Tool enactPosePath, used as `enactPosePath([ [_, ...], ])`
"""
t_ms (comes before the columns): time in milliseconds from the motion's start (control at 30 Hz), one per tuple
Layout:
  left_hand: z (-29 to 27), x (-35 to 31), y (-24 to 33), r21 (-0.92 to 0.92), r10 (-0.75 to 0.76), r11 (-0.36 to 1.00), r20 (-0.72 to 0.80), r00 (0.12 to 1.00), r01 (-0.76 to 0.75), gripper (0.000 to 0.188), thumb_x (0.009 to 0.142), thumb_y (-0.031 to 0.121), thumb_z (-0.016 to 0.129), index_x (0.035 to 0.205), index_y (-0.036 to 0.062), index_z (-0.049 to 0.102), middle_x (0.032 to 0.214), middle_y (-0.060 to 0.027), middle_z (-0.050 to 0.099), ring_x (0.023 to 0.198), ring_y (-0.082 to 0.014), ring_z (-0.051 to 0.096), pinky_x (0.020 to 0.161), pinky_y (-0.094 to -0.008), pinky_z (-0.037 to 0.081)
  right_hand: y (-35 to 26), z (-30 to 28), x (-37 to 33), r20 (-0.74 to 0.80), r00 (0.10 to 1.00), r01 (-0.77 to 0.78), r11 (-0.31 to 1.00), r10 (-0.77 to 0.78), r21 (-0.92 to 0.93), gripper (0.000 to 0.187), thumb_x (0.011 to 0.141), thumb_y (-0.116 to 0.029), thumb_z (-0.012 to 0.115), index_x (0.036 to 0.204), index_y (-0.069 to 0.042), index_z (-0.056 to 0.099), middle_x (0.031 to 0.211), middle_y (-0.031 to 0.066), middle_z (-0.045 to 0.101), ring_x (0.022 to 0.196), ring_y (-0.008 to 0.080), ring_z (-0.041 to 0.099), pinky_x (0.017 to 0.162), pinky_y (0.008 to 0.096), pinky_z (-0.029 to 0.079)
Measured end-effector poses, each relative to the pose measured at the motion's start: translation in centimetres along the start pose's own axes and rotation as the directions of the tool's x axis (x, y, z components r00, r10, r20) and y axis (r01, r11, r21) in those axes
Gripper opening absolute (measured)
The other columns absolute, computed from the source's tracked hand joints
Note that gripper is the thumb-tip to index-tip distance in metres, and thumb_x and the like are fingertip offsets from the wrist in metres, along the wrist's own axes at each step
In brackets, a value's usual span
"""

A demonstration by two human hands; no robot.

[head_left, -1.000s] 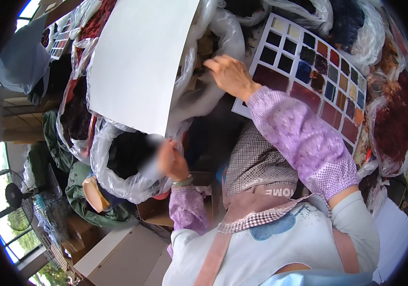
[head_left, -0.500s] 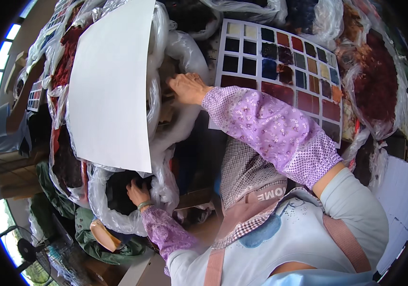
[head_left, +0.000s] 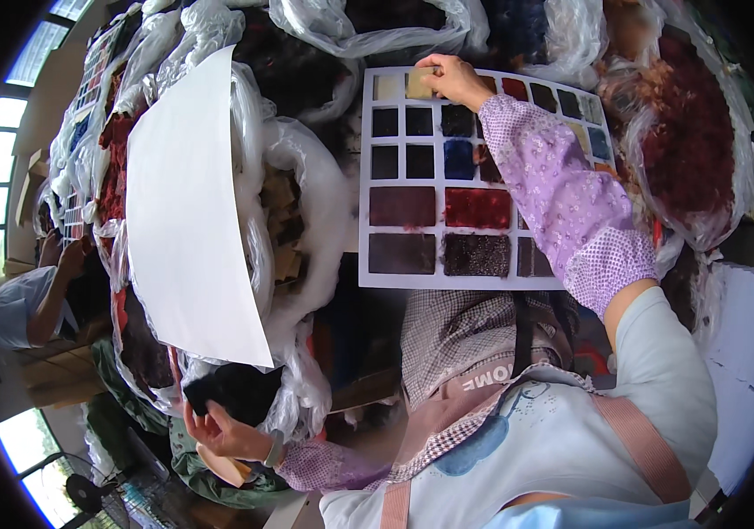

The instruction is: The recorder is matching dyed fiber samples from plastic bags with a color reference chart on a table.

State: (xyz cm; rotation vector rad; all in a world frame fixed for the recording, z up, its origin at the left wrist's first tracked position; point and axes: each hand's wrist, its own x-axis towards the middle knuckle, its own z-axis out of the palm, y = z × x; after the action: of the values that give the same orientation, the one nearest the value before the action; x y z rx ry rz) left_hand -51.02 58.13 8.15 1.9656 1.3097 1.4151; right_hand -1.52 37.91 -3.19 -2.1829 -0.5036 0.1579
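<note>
A white card bears rows of square and oblong fabric swatches in black, blue, red, brown and beige. At its top edge, my right hand pinches a beige swatch over the second cell of the top row. Lower left, the fingers of my left hand are closed at the edge of a black fuzzy piece, which lies over the mouth of a clear plastic bag. Part of that piece is hidden by a large blank white sheet. My right sleeve covers several swatches on the card.
A plastic bag holds brown and tan pieces beside the sheet. Other bags hold dark material and dark red fluff. Another person works at far left. A fan stands lower left.
My right hand has left the bag of tan pieces for the card's top edge. The card and sheet have shifted. My left hand has moved down and left, with black material now showing higher.
</note>
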Motion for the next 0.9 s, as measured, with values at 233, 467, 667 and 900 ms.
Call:
enactPosePath([
  [233,23.0,-2.9,13.0,-0.55,0.159,0.762,0.671,0.724,0.342,0.039,0.076,-0.002,0.056,0.114,0.004,0.05,0.078,-0.004,0.056,0.066,-0.0087,0.054,0.058,-0.018,0.045,1.3,0.5,0.5,0.055,0.987,-0.158,0.955,0.149,0.25,0.03,0.066,-0.017,0.066,0.094,-0.007,0.063,0.081,0.0088,0.064,0.072,0.0159,0.063,0.064,0.0262,0.051],
  [467,40.4,-5.3,13.3,-0.332,0.127,0.838,0.891,0.437,0.433,0.041,0.069,0.0,0.061,0.109,0.0073,0.055,0.066,0.0019,0.047,0.054,-0.0068,0.048,0.05,-0.0186,0.044,1.0,1.4,0.3,-0.106,0.986,0.112,0.982,-0.129,-0.152,0.022,0.062,-0.018,0.067,0.082,-0.01,0.066,0.09,0.0136,0.052,0.083,0.0289,0.056,0.075,0.036,0.046],
  [667,42.5,-4.5,13.2,-0.247,0.099,0.83,0.948,0.304,0.5,0.041,0.072,-0.001,0.06,0.112,0.0046,0.052,0.066,0.0023,0.047,0.054,-0.0064,0.047,0.05,-0.0182,0.043,1.3,2.0,-0.5,-0.166,0.967,0.169,0.975,-0.192,-0.145,0.017,0.066,-0.013,0.062,0.083,-0.009,0.06,0.086,0.01,0.055,0.081,0.027,0.057,0.073,0.0364,0.047],
  [900,41.7,-3.8,12.8,-0.193,0.045,0.754,0.969,0.245,0.627,0.038,0.076,0.002,0.057,0.114,0.0071,0.051,0.068,0.0013,0.049,0.057,-0.0067,0.048,0.053,-0.0192,0.044,1.3,0.7,-0.2,-0.009,0.969,0.244,0.961,-0.247,-0.13,0.022,0.07,-0.009,0.055,0.091,-0.007,0.052,0.091,0.0092,0.055,0.083,0.0257,0.056,0.072,0.0364,0.046],
])
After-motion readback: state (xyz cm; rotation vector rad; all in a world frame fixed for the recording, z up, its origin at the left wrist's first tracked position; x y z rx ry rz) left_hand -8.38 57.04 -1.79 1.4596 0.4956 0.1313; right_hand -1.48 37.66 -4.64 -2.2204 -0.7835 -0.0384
